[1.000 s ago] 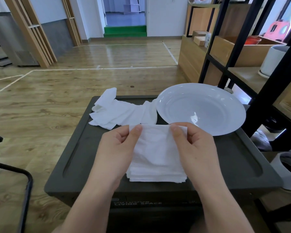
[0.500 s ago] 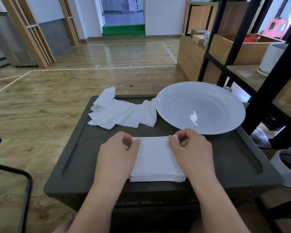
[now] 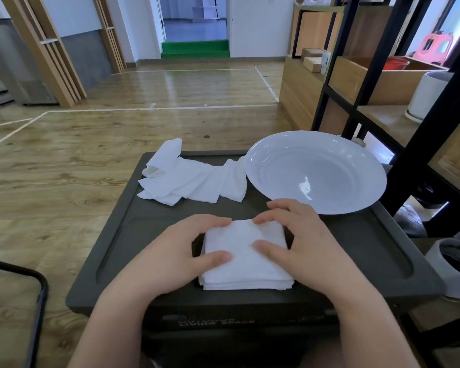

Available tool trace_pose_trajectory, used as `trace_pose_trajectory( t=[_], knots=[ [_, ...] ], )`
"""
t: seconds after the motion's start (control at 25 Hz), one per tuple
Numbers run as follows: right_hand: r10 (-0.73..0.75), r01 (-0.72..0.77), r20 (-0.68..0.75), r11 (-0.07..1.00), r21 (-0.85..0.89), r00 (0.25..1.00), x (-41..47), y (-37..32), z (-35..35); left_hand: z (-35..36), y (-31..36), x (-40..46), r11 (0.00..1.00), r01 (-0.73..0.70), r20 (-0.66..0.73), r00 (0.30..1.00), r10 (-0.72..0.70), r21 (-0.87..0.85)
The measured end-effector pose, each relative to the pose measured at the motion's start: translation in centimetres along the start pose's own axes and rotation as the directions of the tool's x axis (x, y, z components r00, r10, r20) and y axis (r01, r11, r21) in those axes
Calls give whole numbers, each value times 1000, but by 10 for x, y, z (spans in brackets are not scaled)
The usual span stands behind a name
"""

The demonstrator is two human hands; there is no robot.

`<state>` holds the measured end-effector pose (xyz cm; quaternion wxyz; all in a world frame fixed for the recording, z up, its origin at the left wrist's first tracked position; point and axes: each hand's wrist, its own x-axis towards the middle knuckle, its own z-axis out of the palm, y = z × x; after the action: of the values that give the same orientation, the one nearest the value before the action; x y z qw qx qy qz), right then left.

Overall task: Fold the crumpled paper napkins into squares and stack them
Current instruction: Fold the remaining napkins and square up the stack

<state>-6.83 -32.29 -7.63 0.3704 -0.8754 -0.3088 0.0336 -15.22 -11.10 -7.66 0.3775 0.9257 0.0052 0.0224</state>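
A stack of folded white napkins (image 3: pixel 246 264) lies square at the near middle of the dark grey tray-top table (image 3: pixel 369 251). My left hand (image 3: pixel 175 251) rests on the stack's left side, fingertips at the far left corner and thumb on top. My right hand (image 3: pixel 306 240) arches over the right side, fingertips at the far edge, thumb pressing the top sheet. Neither hand lifts anything. A loose pile of crumpled white napkins (image 3: pixel 191 181) lies at the table's far left.
A large white plate (image 3: pixel 329 160) sits at the far right of the table, touching the crumpled pile. A black shelving frame (image 3: pixel 420 144) stands close on the right, with a white bin (image 3: pixel 452 266) below. A black chair frame (image 3: pixel 37 288) is at the left.
The napkin that both hands held up by its top corners has been laid down onto the stack. Both hands now press it flat.
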Motion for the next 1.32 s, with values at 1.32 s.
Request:
trace_pose_trajectory(
  t=[1.32],
  knots=[
    [130, -17, -263, 918, 395, 956, -12, -21, -34, -19, 1, 10, 905, 151, -631, 761, 150, 397]
  ],
)
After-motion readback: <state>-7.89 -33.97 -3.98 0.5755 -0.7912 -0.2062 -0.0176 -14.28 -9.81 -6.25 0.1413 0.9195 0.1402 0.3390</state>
